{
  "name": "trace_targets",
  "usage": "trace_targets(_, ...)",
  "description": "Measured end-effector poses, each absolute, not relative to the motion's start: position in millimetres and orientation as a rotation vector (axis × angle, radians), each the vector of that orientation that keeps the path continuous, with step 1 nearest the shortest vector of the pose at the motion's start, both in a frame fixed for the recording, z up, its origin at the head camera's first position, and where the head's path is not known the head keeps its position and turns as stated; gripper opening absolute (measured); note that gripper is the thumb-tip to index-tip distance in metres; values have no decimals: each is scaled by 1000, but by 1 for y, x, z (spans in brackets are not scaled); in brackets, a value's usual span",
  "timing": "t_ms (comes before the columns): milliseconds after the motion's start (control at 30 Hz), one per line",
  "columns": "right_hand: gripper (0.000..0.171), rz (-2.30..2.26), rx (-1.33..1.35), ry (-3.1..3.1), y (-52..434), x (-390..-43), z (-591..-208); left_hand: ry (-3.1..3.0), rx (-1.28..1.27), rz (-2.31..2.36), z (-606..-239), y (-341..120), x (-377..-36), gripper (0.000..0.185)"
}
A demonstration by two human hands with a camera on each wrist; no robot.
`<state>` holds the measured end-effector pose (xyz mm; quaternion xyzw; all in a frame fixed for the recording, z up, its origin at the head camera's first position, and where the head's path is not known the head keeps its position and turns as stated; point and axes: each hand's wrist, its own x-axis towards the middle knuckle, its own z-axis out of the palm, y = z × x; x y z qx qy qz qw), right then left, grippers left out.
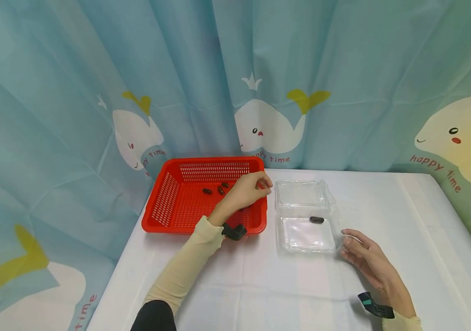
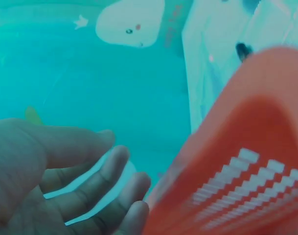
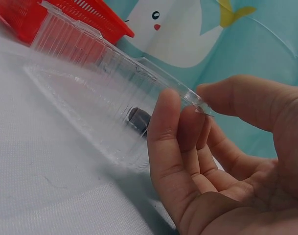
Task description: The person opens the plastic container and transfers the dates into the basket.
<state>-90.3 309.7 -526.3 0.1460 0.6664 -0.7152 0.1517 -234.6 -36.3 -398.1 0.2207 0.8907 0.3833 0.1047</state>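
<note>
My left hand (image 1: pixel 265 184) hovers over the right side of a red plastic basket (image 1: pixel 214 161). Its fingers (image 2: pixel 114 169) are loosely curled, and the left wrist view shows nothing in them. Two or three small dark oval pieces (image 1: pixel 207 191) lie in the basket. To its right sits a clear plastic clamshell box (image 1: pixel 307 236) with its lid (image 1: pixel 301 193) folded back. One dark piece (image 1: pixel 316 219) (image 3: pixel 139 120) lies inside. My right hand (image 1: pixel 348 243) rests on the table at the box's front right corner, fingertips (image 3: pixel 168 105) touching the rim, thumb just above it.
A white cloth covers the table (image 1: pixel 260 285). Teal curtains with whale prints (image 1: pixel 268 128) hang close behind and on both sides. The basket (image 2: pixel 246 161) fills the right of the left wrist view, and its corner (image 3: pixel 90 14) shows behind the box (image 3: pixel 90 73).
</note>
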Motion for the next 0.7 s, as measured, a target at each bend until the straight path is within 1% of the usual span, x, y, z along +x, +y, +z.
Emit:
trace_targets(167, 22, -2062, 412, 1910, 309, -90, -527, 2620, 682, 1190, -403, -22, -224, 14)
trace_targets(300, 22, -2069, 420, 1901, 310, -90, -527, 2592, 659, 1278, -408, -6, -212, 15)
trace_targets(500, 23, -2060, 411, 1907, 310, -90, -527, 2572, 682, 1353, -425, 21, -196, 18)
trace_targets(700, 24, -2061, 429, 1889, 310, -92, -527, 2544, 686, 1344, -442, 37, -186, 24)
